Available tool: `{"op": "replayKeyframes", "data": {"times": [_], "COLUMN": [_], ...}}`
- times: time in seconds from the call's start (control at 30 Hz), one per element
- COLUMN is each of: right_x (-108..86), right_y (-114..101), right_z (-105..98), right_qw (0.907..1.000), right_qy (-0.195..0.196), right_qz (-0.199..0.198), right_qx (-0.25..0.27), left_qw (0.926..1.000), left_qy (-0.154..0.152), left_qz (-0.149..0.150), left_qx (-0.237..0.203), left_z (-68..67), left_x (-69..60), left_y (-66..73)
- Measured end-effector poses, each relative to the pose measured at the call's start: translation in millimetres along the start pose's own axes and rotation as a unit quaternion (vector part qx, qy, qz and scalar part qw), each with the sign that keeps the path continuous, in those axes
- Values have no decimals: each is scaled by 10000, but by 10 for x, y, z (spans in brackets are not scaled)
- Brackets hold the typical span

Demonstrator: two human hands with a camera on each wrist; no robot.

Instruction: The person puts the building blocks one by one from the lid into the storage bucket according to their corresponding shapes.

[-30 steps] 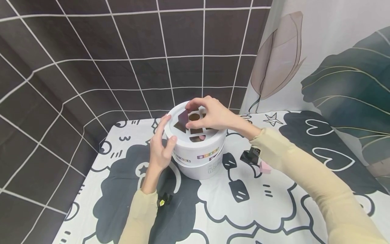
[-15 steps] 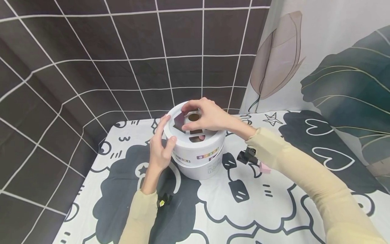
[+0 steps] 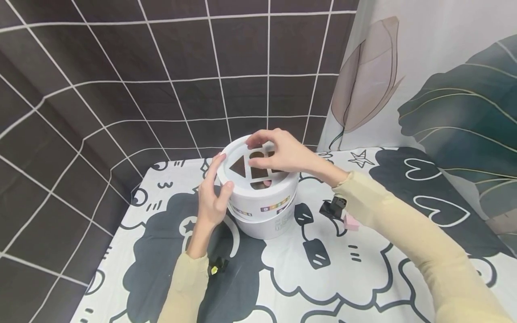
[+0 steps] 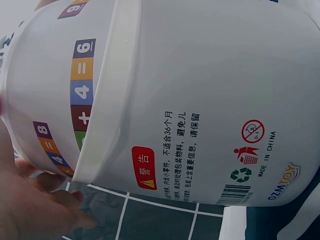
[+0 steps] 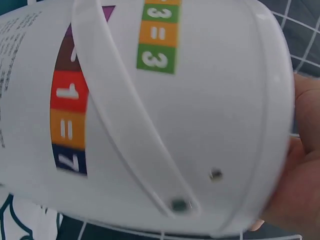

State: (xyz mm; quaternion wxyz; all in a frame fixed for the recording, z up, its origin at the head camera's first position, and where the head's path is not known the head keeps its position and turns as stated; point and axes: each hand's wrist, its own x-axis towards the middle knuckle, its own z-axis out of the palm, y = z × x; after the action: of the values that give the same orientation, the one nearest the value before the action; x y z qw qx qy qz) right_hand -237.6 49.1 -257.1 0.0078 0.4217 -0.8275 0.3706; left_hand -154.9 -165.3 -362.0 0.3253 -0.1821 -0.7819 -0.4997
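A white round bucket (image 3: 250, 197) with a lid (image 3: 241, 183) of cut-out shapes stands upright on the patterned cloth. My left hand (image 3: 212, 202) rests against its left side, thumb and fingers at the rim. Over the lid, my right hand (image 3: 287, 154) has thumb and fingers apart, with nothing visible between them. The triangular hole (image 3: 238, 167) is uncovered. Through the front hole shows a bit of pink (image 3: 267, 183). Number stickers (image 4: 82, 92) and a white handle (image 5: 125, 100) mark the bucket's side in the wrist views.
A pink block (image 3: 351, 223) lies on the cloth (image 3: 335, 278) right of the bucket, beside the black camera (image 3: 333, 207) on my right wrist. Behind the bucket hangs a dark gridded cloth (image 3: 242, 49), with a leaf-patterned curtain (image 3: 371, 80) to the right.
The dark purple piece that my right hand held at the triangular hole has gone from view. The right fingers have drawn back slightly rightward; my left hand stays where it was.
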Motion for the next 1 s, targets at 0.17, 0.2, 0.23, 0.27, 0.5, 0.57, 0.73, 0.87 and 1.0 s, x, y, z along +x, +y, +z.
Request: {"op": "replayKeyframes", "data": {"times": [0.17,0.2,0.23,0.27,0.5,0.57,0.73,0.87,1.0], "right_x": [-165,-212,-259,-311,-747,-892,-1278,-1544,-1769], "right_y": [83,111,142,173,436,517,736,886,1028], "right_z": [-198,-243,-289,-335,-625,-688,-813,-876,-902], "right_qw": [9986,9982,9977,9972,9916,9891,9810,9722,9648], "right_qy": [454,522,606,678,1062,1123,1163,1071,975], "right_qz": [156,197,214,240,730,956,1539,2049,2399], "right_qx": [208,205,219,221,127,43,-233,-354,-466], "left_qw": [9999,9999,9999,9999,9999,9999,9998,9996,9994], "left_qy": [70,83,95,103,116,118,126,167,178], "left_qz": [78,81,86,94,110,115,152,222,264], "left_qx": [-25,-22,-26,-31,-31,-37,-55,-92,-123], "left_z": [-3,-5,-6,-7,-9,-6,5,12,12], "left_x": [-4,-4,-3,-3,-9,-17,-23,-10,4], "left_y": [-4,-1,1,1,-14,-18,-28,-40,-46]}}
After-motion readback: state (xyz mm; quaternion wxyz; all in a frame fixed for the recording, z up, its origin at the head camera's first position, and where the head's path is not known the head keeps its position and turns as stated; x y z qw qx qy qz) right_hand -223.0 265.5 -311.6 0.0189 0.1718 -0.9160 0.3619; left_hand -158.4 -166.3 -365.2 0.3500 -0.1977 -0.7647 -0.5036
